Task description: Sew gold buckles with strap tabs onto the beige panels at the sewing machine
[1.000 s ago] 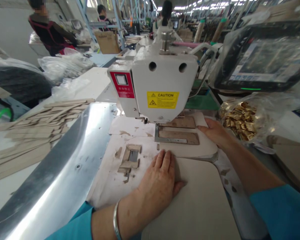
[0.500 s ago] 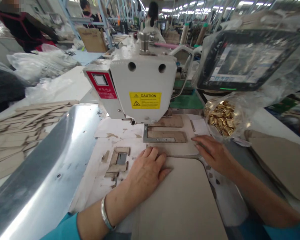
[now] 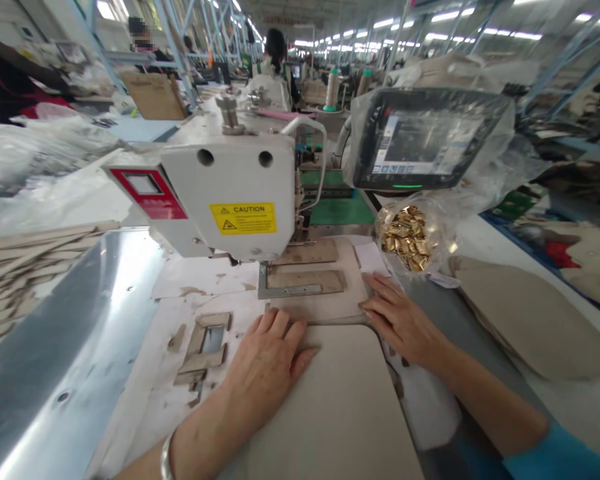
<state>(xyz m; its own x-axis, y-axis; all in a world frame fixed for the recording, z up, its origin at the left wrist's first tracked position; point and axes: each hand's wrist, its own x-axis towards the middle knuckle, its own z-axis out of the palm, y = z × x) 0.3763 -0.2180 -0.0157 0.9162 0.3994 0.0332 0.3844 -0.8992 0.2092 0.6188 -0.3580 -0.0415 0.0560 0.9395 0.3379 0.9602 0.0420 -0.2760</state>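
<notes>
Evidently smooth, the beige round-cornered panel lies ungripped, left hand and right hand loosely spread.

Plain greyish-beige panel between the left hand and right hand. Sewing machine head past them's off-white, yellow-and-black caution label, red switch plate. Shiny gold metal pieces beyond the right one, bright blue sleeve behind it.

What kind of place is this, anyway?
Most likely a sewing factory or workshop: there's a white machine with a yellow CAUTION label, what looks like a thread cone beyond it, and beige strips piled at left.
</notes>
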